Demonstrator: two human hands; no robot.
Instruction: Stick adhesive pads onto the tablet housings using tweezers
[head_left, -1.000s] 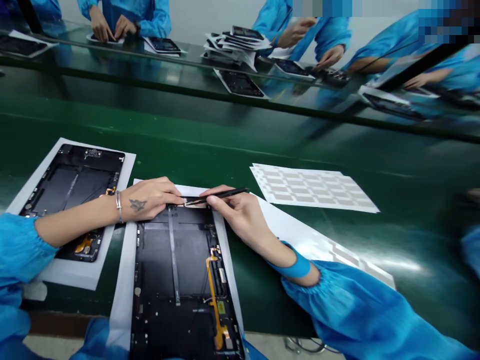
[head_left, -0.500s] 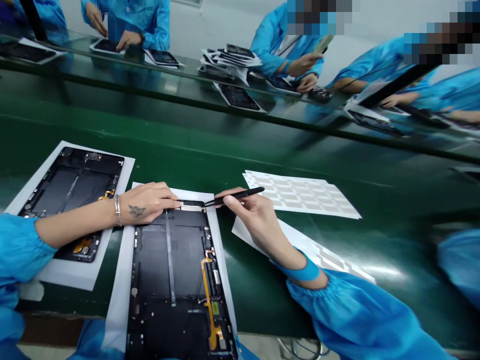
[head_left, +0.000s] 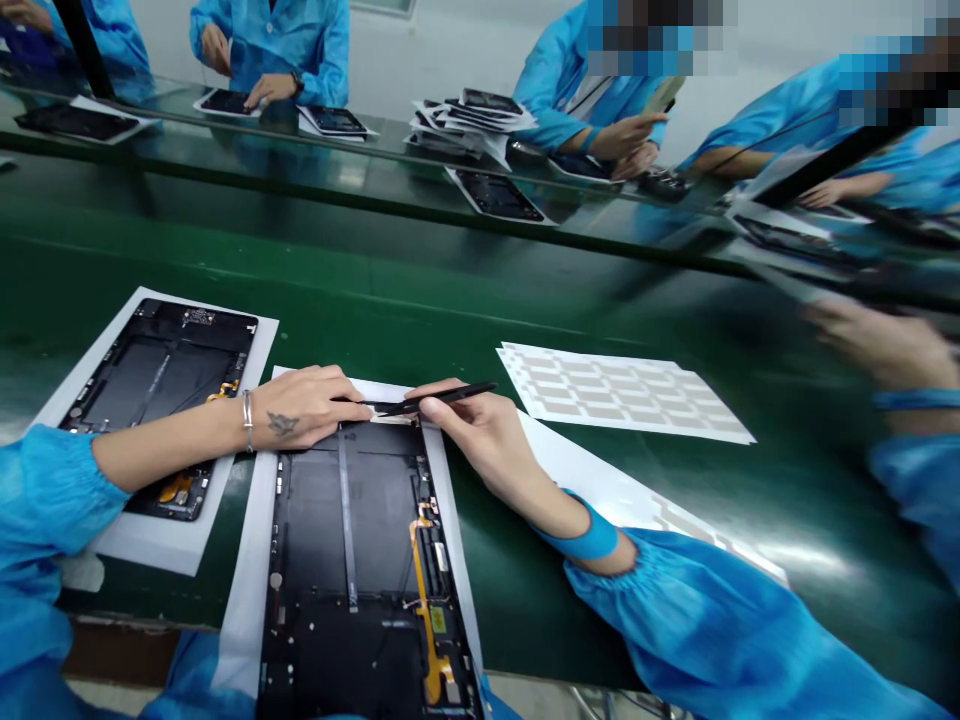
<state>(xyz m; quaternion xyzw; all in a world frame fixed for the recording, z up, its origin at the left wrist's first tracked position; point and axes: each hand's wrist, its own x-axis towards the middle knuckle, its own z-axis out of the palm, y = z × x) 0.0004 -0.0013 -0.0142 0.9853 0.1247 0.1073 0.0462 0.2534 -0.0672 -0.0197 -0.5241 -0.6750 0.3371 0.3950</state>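
A black open tablet housing (head_left: 382, 560), with an orange flat cable along its right side, lies on white paper before me. My left hand (head_left: 311, 405) rests over its far left corner, fingers together and bent, the fingertips pressed at the far edge. The thumb is hidden. In my right hand (head_left: 480, 430), black tweezers (head_left: 457, 393) are pinched between thumb and fingers. Their tips reach left over a pale strip (head_left: 394, 418) at the housing's far edge, close to my left fingertips. Whether the tips grip anything is too small to tell.
A second tablet housing (head_left: 161, 375) lies on paper to the left. Sheets of beige stickers (head_left: 622, 390) and a partly used sheet (head_left: 600, 470) lie right. Another person's blurred hand (head_left: 877, 340) reaches in at right. Beyond a dark rail, co-workers handle tablets beside a stack (head_left: 472, 115).
My right hand and the tweezers have moved left, from the strip's right end towards my left fingertips. My left hand stays on the housing. Another person's hand has come in at right.
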